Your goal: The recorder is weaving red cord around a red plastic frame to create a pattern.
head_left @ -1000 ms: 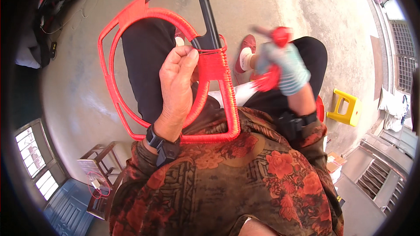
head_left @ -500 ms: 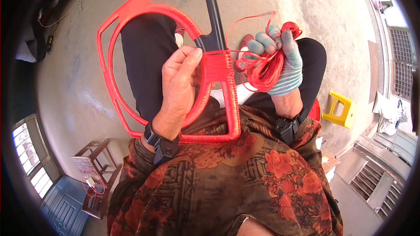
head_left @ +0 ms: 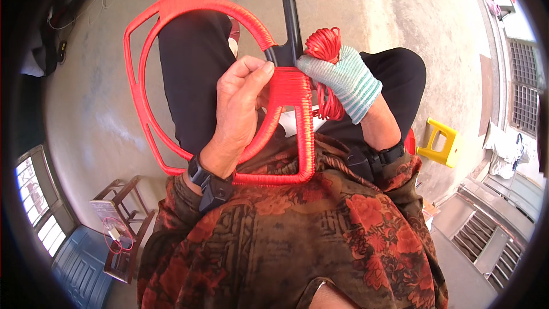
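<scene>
A black frame (head_left: pixel 292 17) with a round inner ring lies across my lap, much of it tightly wound with red cord (head_left: pixel 290 88). The upper right corner of the frame is bare black. My left hand (head_left: pixel 235 111), without a glove, pinches the frame at the upper edge of the winding, thumb against the cord. My right hand (head_left: pixel 347 80) wears a striped grey and green glove. It grips a looped bundle of red cord (head_left: pixel 323 44), its fingertips close against the frame's right bar. The fingers' far side is hidden.
A yellow plastic stool (head_left: pixel 439 143) stands on the floor to the right. At lower left are a wooden stool (head_left: pixel 121 217) with a pink loop on it and a blue panel (head_left: pixel 83 266). A pale cable (head_left: pixel 106 1) lies on the floor at upper left.
My right hand has moved left with the cord bundle, from beyond the frame's right side to its bar, and has turned back-up. The frame has shifted slightly; my left hand still pinches it.
</scene>
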Demonstrator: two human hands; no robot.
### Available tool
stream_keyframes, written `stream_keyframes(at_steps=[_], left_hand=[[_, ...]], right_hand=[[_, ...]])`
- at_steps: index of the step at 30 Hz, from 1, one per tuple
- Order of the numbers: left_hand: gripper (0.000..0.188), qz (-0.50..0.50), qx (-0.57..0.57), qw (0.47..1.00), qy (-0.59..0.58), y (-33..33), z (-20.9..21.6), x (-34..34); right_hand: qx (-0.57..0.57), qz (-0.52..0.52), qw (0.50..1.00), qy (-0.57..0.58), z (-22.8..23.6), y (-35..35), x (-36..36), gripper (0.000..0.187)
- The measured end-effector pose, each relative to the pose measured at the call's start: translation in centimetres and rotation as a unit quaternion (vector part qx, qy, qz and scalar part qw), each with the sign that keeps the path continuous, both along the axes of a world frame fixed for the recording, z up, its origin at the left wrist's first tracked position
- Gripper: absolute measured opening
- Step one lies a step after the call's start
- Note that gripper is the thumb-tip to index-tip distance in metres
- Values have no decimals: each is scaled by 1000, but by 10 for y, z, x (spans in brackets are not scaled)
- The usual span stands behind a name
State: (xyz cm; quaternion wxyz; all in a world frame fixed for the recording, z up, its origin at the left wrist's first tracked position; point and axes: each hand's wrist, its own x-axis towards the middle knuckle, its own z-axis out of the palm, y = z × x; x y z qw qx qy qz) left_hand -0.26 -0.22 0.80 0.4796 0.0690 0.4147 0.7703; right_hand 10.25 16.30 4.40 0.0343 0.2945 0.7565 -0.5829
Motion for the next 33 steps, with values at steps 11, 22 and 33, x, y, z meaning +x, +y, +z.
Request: stream_keyframes(at_steps=[11, 22, 33], left_hand=[[14, -55, -23, 998, -1, -6, -6, -2], [20, -73, 25, 997, -21, 1, 8, 5], [27, -54, -39, 996, 59, 5, 17, 14]], right_hand=[[-48, -1, 996, 77, -14, -6, 10, 15], [-526, -276, 772, 226, -40, -4, 39, 26], [-321, -328, 874, 161, -47, 28, 87, 43]])
